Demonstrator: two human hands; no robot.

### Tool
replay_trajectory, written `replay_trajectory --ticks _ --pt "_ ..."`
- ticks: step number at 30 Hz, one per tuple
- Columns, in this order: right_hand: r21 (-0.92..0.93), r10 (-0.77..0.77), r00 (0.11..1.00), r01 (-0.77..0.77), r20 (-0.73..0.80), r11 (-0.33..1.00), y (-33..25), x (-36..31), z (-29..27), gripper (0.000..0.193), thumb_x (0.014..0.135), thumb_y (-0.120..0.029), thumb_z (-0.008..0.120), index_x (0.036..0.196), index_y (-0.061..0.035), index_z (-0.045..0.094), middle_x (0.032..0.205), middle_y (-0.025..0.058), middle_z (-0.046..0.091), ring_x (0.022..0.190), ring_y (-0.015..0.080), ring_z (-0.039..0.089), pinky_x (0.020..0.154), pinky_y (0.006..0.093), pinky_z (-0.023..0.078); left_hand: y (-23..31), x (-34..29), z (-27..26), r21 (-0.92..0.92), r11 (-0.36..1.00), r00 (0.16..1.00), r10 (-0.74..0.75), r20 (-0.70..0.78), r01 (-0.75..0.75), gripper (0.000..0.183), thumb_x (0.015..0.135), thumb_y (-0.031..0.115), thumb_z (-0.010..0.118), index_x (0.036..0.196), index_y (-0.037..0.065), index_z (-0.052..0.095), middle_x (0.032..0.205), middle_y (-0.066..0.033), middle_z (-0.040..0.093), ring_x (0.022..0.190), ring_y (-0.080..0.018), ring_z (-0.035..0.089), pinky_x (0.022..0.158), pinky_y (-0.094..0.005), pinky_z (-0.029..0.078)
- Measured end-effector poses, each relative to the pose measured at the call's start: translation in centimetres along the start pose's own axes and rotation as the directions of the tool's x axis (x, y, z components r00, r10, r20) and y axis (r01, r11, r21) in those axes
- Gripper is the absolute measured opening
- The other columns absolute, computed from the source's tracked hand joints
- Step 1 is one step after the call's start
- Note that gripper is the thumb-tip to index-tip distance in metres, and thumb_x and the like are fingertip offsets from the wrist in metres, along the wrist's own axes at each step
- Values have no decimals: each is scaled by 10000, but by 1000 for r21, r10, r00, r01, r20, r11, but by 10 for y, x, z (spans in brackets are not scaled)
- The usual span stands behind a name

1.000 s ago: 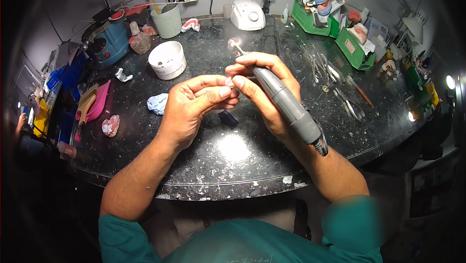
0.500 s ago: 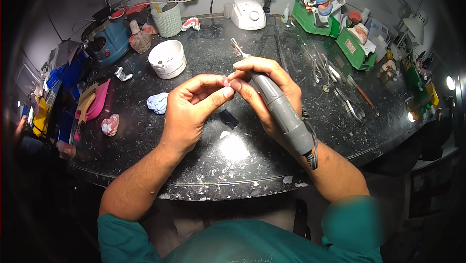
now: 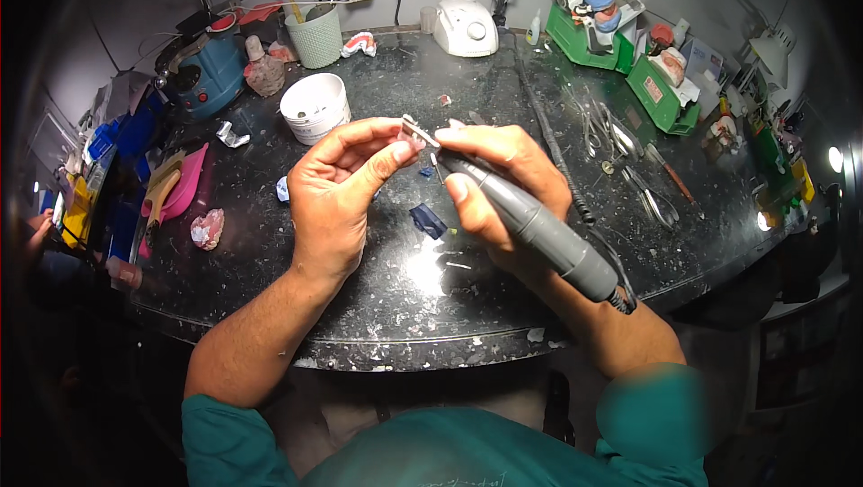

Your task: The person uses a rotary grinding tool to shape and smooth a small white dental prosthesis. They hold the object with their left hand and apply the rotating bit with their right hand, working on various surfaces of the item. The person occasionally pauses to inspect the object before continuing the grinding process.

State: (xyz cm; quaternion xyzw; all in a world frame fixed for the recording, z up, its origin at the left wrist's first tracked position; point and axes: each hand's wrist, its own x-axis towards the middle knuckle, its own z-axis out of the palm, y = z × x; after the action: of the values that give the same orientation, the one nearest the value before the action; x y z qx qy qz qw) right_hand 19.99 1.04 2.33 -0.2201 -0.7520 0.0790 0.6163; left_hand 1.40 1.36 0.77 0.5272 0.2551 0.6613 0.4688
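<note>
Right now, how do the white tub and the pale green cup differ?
The tub looks smooth-walled; the cup is textured. The cup has a yellow stick poking out; nothing pokes out of the tub. The tub stands nearer the left hand; the cup, farther back. Both stand open-topped on the bench.

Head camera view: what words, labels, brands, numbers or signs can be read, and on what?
None can be quoted reliably.
White tub: print on its side, too small to read.
Green bin at right: label on its front, too small to read.
Green shirt: faint script, too unclear to read.
</note>
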Motion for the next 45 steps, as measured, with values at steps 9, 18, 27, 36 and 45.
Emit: replay_trajectory --ticks 9,18,27,36,45 --pt "155 -71 997 68 18 986 12 -8 10 352 750 7 766 1076 5 632 1106 223 701 1058 328 716 937 406 568 -1 -1 -3 42 997 998 65 -3 -65 214 904 -65 696 1115 -48 665 1096 -184 736 1024 -219 720 953 -336 559" --pt "166 -52 996 39 77 985 11 -10 7 314 840 36 691 1126 40 563 1042 192 634 1071 342 687 1007 480 528 3 -1 -3 -3 1000 1000 7 5 -7 173 907 -45 711 1074 -56 670 1024 -165 743 933 -201 736 881 -333 612" --pt "151 -106 993 96 60 984 17 -10 10 384 738 23 790 1085 -3 627 1027 183 684 1071 342 703 879 398 584 5 -2 0 -32 999 999 -35 -39 33 126 915 -20 716 1028 -49 670 977 -161 743 885 -202 742 841 -335 628" --pt "124 -99 992 89 79 988 13 -11 9 403 734 26 792 1099 8 620 1028 202 674 1069 346 700 851 378 589 4 -2 -1 39 999 999 -4 -44 6 100 909 -54 705 1004 -44 673 974 -142 740 903 -178 731 860 -319 607" --pt "112 -124 986 111 114 987 10 -7 6 368 779 66 732 1119 40 591 987 197 631 1019 349 706 904 430 585 6 -1 -2 100 994 999 54 -2 -54 112 895 -73 713 994 -39 674 980 -131 742 919 -165 726 867 -299 600"
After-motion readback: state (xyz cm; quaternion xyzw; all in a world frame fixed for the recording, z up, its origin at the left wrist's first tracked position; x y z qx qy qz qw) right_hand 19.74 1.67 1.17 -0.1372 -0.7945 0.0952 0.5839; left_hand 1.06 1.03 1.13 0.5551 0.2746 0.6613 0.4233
